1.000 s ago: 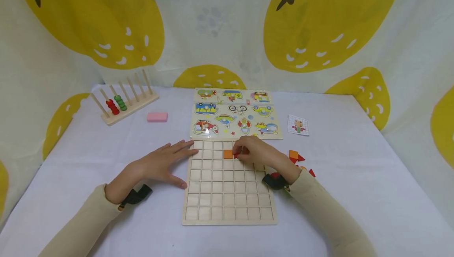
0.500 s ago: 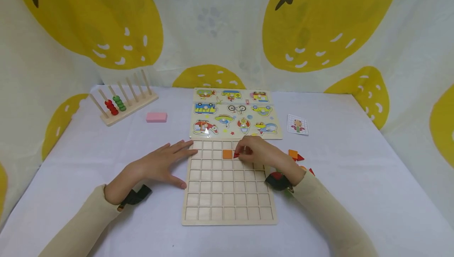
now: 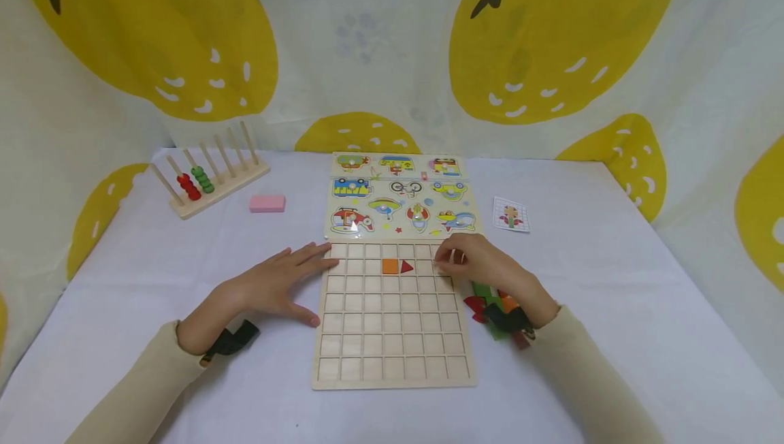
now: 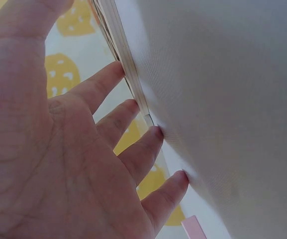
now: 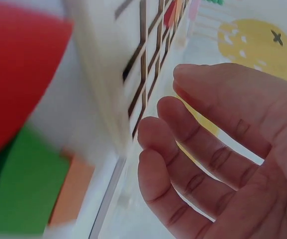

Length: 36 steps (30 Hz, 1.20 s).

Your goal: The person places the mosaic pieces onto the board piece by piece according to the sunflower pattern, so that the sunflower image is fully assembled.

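Nearest the viewer, on the white-covered worktop [image 3: 612, 280], lay a wooden grid board [image 3: 392, 349] divided into square cells. Two cells in its second row from the far edge were filled: an orange square tile [image 3: 390, 266] and, just beside it on the right, a red triangle tile [image 3: 407, 267]; the other visible cells held nothing. The left hand [image 3: 278, 285] lay flat with fingers straight and spread, palm down on the cloth, its fingertips touching the board's left edge, as the left wrist view confirmed. The right hand [image 3: 474, 263] hovered at the board's far right corner, apart from both placed tiles, with fingers loosely bent and released, gripping nothing, as the right wrist view showed. Beneath the right wrist, beside the board's right edge, lay loose tiles [image 3: 490, 304] in red, green and orange. Beyond the grid board, touching its far edge, lay a vehicle peg puzzle [image 3: 401, 195] with its picture pieces seated. To its right lay a small pattern card [image 3: 511, 214]. Farther left lay a pink block [image 3: 267, 203] and a wooden bead rack [image 3: 211, 175] carrying red and green beads.
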Each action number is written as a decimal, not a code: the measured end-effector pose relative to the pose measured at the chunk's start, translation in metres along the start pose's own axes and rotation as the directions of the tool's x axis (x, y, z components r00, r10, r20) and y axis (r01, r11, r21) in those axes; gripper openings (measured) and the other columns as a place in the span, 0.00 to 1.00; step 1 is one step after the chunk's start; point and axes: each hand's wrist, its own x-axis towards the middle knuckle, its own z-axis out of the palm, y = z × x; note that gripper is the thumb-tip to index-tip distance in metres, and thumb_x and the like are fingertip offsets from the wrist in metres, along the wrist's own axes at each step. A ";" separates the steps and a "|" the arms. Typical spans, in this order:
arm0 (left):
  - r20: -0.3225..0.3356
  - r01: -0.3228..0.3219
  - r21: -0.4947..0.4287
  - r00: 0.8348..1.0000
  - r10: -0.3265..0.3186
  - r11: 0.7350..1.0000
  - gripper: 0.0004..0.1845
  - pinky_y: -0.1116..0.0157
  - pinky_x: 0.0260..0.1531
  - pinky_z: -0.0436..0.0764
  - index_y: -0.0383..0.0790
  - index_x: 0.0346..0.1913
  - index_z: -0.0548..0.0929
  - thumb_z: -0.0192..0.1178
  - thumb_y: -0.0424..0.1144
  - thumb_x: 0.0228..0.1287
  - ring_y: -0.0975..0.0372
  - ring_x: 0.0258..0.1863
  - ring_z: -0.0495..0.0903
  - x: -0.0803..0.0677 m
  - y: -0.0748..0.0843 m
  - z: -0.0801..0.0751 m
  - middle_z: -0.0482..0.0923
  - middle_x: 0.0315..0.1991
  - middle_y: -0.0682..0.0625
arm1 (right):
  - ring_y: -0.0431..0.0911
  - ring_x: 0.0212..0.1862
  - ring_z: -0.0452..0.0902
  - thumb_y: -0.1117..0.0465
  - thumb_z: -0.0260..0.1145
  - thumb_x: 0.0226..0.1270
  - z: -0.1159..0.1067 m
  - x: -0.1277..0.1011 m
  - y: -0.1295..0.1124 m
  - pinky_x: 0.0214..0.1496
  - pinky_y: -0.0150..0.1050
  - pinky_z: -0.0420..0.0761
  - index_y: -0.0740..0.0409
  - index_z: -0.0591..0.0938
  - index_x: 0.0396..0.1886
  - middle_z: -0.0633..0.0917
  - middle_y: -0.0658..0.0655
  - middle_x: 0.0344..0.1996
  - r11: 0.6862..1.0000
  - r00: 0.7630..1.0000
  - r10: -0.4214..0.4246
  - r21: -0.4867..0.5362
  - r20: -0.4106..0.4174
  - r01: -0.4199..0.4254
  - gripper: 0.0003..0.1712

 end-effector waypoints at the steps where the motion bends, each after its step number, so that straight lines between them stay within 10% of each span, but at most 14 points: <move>1: 0.000 0.001 0.000 1.000 -0.001 1.000 0.53 0.41 0.71 0.50 0.48 0.74 0.62 0.70 0.65 0.47 0.46 0.76 0.48 0.000 0.000 0.000 0.50 0.77 0.45 | 0.43 0.33 0.73 0.64 0.69 0.64 -0.002 -0.003 0.002 0.35 0.32 0.76 0.58 0.84 0.36 0.80 0.48 0.29 1.000 1.000 0.006 0.003 -0.005 -0.006 0.03; 36: 0.008 0.015 0.019 1.000 -0.015 1.000 0.53 0.41 0.71 0.50 0.48 0.74 0.62 0.71 0.65 0.47 0.46 0.76 0.48 0.001 0.002 0.000 0.49 0.78 0.45 | 0.46 0.36 0.75 0.66 0.70 0.61 -0.022 -0.058 0.048 0.36 0.32 0.81 0.63 0.84 0.41 0.82 0.55 0.34 0.969 0.969 0.247 0.012 -0.022 -0.247 0.09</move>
